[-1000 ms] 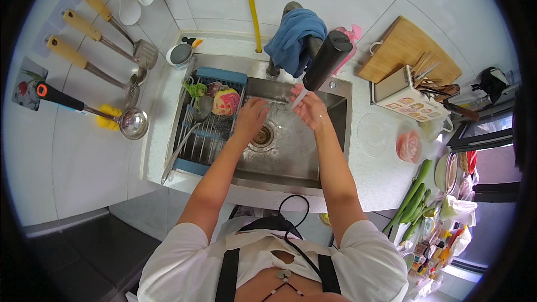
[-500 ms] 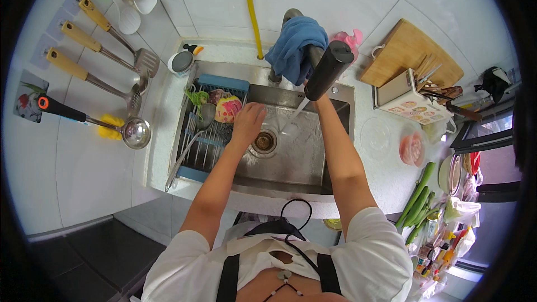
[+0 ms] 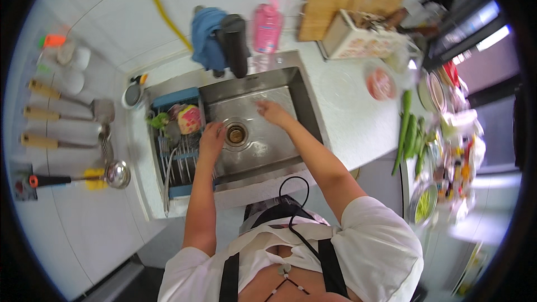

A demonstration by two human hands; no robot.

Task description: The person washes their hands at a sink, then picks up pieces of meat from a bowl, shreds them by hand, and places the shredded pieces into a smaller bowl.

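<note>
My left hand (image 3: 212, 141) hovers at the boundary between the drying rack (image 3: 180, 190) and the metal sink (image 3: 269, 157), just left of the drain (image 3: 235, 134). Its fingers are loosely extended, and nothing shows in them. Over the basin's right half, my right hand (image 3: 272, 113) reaches in with fingers apart, holding nothing. In the rack, near my left hand, lie a yellow-and-pink round item (image 3: 189, 118), some leafy greens (image 3: 159, 120) and a long-handled metal utensil (image 3: 168, 182). The black faucet head (image 3: 234, 45) stands behind the basin, a blue cloth (image 3: 207, 36) beside it; no water stream is visible.
Behind the sink are a pink bottle (image 3: 268, 27), a cutting board (image 3: 335, 3) and a utensil holder (image 3: 361, 42). The right counter bears a container of pinkish food (image 3: 381, 83), long green vegetables (image 3: 411, 134) and a bowl of green pieces (image 3: 425, 202). Utensils, including a ladle (image 3: 118, 174), hang at left.
My right hand has come away from behind the faucet head, down over the basin. The water stream seen earlier no longer shows. The view has shifted and turned toward the right.
</note>
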